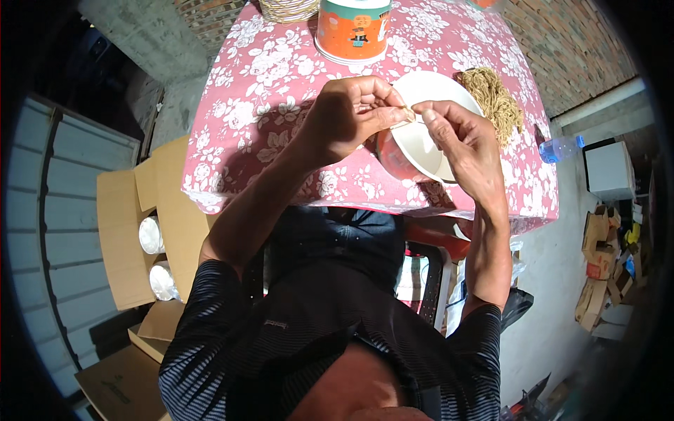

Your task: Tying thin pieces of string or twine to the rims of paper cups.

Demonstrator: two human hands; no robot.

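Note:
Over the mouth of a white-lined bucket (442, 167) with an orange outside, my two hands meet, fingertips almost touching. My left hand (351, 116) is closed in a pinch on a small pale tan strand (409, 117). From the other side, my right hand (460, 137) pinches the same strand between thumb and forefinger. The strand's exact kind is too small to make out. Right of the bucket, a loose bundle of tan cord (491, 102) lies on the table. Part of the bucket's rim is hidden behind my right hand.
A second orange and green bucket (353, 35) and a woven basket (289, 8) stand at the far side of the pink floral tablecloth (246, 105). A plastic bottle (560, 149) is beyond its right edge. Open cardboard boxes (123, 238) stand at left.

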